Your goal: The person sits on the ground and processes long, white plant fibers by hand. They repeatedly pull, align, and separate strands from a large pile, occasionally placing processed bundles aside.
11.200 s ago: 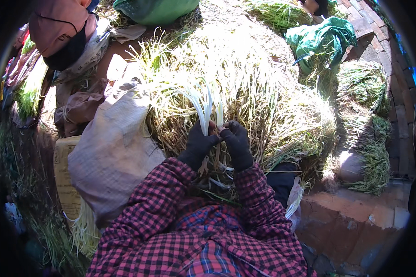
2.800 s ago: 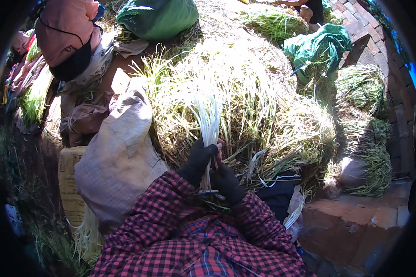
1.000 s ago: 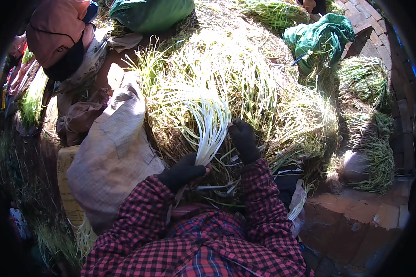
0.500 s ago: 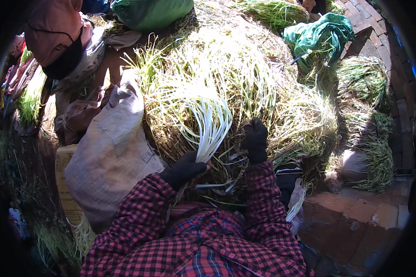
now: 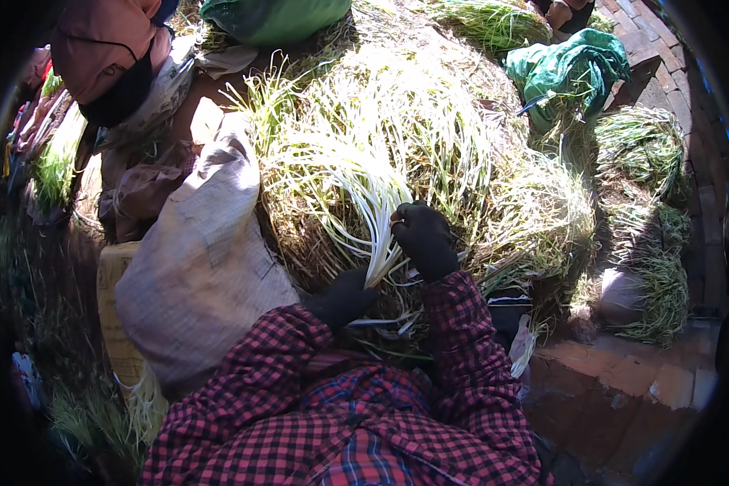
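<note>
My left hand (image 5: 345, 298), in a dark glove, is closed around the white lower ends of a bunch of pale chives (image 5: 373, 212). Their long, thin leaves fan out away from me and lie over the pile. At the right side of the bunch, my right hand (image 5: 424, 239), also dark-gloved, has its fingers pinched together against the stalks. What exactly sits between those fingertips is hidden. Beyond both hands spreads a large heap of yellow-green chives (image 5: 437, 138), with brown, dry leaves along its near side.
A pale woven sack (image 5: 206, 275) leans left of the heap, beside a yellow box (image 5: 117, 312). A person in a pink head covering (image 5: 105, 49) is at the upper left. Green sacking (image 5: 571, 73) and green bundles (image 5: 644, 154) lie right, by brick paving (image 5: 616, 364).
My right hand has moved left, from beside the bunch to touching its stalks. My left hand has shifted slightly right with the chives still in its hold.
</note>
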A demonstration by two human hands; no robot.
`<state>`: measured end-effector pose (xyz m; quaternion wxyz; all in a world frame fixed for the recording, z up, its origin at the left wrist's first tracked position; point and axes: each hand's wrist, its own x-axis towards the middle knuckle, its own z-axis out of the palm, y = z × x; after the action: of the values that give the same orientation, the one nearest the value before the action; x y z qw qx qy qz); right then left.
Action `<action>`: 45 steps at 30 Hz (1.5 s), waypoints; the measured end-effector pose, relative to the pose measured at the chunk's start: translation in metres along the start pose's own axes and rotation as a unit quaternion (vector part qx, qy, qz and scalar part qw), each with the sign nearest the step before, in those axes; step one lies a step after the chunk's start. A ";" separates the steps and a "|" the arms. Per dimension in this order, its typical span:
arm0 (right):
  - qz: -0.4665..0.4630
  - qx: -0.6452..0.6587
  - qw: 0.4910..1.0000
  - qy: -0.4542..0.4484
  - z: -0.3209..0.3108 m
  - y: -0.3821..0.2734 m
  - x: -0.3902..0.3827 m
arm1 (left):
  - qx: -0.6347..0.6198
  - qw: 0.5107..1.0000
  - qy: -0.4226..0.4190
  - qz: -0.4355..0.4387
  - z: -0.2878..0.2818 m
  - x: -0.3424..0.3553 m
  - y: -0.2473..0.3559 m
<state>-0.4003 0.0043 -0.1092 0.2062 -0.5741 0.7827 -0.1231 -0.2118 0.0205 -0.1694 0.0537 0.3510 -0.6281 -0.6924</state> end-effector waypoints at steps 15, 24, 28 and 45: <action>-0.049 -0.126 0.991 -0.021 0.064 0.040 0.013 | 0.130 0.991 0.034 -0.013 0.026 0.008 -0.009; 0.002 0.234 0.968 0.085 0.025 0.050 0.000 | 0.085 0.996 0.034 -0.024 0.021 0.000 0.011; 0.051 0.393 0.912 0.104 0.028 0.077 0.003 | 0.075 0.996 0.040 0.008 0.024 0.002 0.006; 0.255 0.496 0.788 0.262 -0.002 0.151 -0.061 | -0.593 0.761 0.083 0.249 -0.117 -0.041 0.112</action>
<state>-0.5133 0.1089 -0.1611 0.2737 -0.1185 0.7556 -0.5831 -0.1576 -0.0786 -0.0470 0.4734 0.1362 -0.1509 -0.8571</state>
